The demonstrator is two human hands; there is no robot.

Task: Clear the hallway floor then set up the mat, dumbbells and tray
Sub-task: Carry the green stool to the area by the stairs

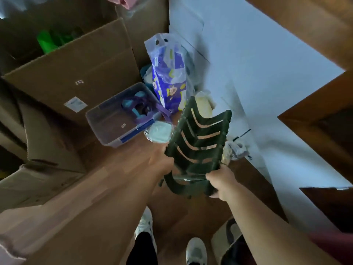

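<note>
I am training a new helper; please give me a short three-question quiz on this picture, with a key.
1. True or false: the left hand and the right hand both grip the dark green rack.
2. Where do the blue dumbbells lie? A in the clear bin; B on a shelf; C on a chair.
3. What stands just beyond the bin?
Key: 1 true; 2 A; 3 the printed plastic bag.

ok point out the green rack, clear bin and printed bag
green rack (pixel 206 128), head view, on an upper slat
clear bin (pixel 108 121), head view, bare bottom
printed bag (pixel 168 79), head view, printed front
</note>
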